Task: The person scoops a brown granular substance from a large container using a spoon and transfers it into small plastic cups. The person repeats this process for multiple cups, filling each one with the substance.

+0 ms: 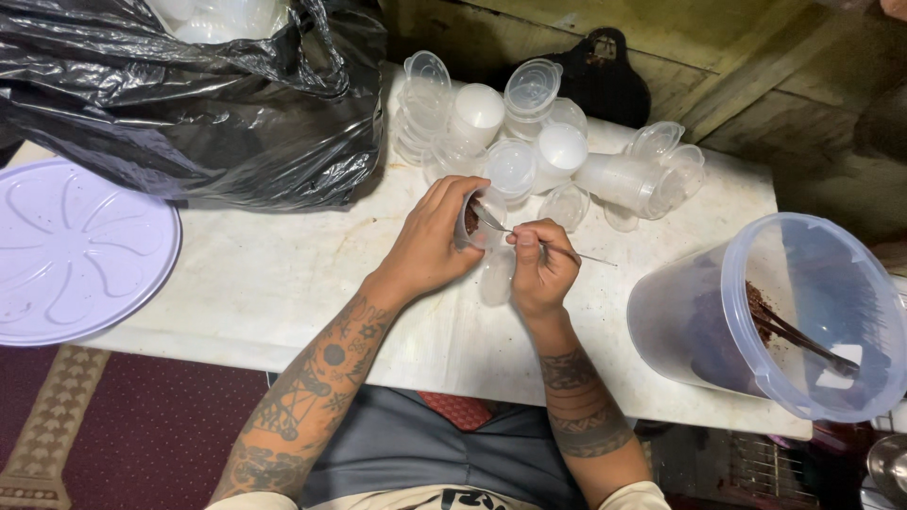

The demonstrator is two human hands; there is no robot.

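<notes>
Left hand [430,247] closed in a grip around a small clear cup [470,223] holding dark red-brown paste, raised just above the white worktop [283,283]. Right hand [540,267] pinched shut on a metal spoon [501,227], bowl at the cup mouth, just beside the left grip. Beyond both grips: loose clear cups and lids [539,142]. Right of the right grip: large tub [784,321] containing dark paste. Left of the left grip: black plastic bag [208,104], lilac lid [76,250].

left hand [430,241] curled, right hand [540,267] pinching
</notes>
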